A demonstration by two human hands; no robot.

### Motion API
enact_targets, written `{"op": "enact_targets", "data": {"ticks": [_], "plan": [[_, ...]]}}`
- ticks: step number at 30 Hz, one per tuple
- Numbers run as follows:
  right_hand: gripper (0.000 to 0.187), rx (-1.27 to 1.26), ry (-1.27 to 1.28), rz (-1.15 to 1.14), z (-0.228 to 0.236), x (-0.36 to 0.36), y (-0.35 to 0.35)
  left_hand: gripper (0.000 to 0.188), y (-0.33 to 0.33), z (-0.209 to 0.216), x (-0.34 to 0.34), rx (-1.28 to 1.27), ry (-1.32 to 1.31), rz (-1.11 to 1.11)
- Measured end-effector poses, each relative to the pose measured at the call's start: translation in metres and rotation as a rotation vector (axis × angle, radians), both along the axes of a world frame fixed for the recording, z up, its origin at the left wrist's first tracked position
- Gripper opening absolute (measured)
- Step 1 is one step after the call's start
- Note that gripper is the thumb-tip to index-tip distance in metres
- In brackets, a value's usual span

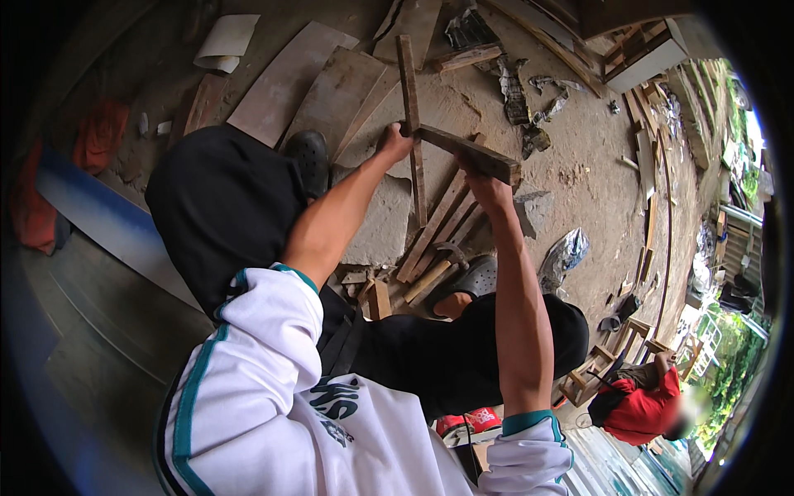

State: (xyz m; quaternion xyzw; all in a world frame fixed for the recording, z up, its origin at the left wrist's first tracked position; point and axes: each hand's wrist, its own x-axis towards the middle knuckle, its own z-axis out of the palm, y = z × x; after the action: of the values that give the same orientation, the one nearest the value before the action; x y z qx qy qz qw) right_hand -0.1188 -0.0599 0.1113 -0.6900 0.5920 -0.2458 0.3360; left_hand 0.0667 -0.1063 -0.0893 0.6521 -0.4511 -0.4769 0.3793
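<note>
Two wooden battens meet in a T shape in front of me: a long thin batten (409,83) and a thicker batten (467,147) running off to the right. My left hand (395,142) is closed at the place where they meet. Near the thicker batten's right end, my right hand (488,188) grips it from below. Whether the two pieces are fastened together, I cannot tell. Below them lies a pale stone slab (376,219), with several wooden strips (442,219) beside it. A hammer (430,279) with a wooden handle rests by my right shoe (478,277).
Flat boards (339,99) lie beyond my left shoe (308,161). Torn foil scraps (514,95) and a crumpled plastic bag (566,255) litter the dirt floor. At the right, a person in red (645,412) is near a wooden frame (591,372). A blue-white panel (112,219) lies left.
</note>
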Motion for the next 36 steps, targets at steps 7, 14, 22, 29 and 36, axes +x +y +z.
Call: {"op": "enact_targets", "data": {"ticks": [7,14,22,29,36], "plan": [[0.027,0.027,0.017,0.026,0.004,-0.002,-0.001,0.065,-0.024,0.004,0.023,0.208,-0.116,-0.206],[0.028,0.019,0.045,0.007,0.001,-0.003,0.003,0.077,-0.028,0.01,0.023,0.325,-0.041,-0.327],[0.026,-0.053,-0.049,0.045,0.002,0.004,0.005,0.044,-0.02,-0.009,0.023,0.131,-0.078,-0.194],[0.024,-0.089,-0.063,0.053,0.003,0.0,0.005,0.047,-0.017,0.01,0.021,0.224,0.01,-0.266],[0.02,-0.124,-0.084,0.056,0.0,0.002,0.003,0.047,-0.007,0.019,0.018,0.251,0.206,-0.178]]}}
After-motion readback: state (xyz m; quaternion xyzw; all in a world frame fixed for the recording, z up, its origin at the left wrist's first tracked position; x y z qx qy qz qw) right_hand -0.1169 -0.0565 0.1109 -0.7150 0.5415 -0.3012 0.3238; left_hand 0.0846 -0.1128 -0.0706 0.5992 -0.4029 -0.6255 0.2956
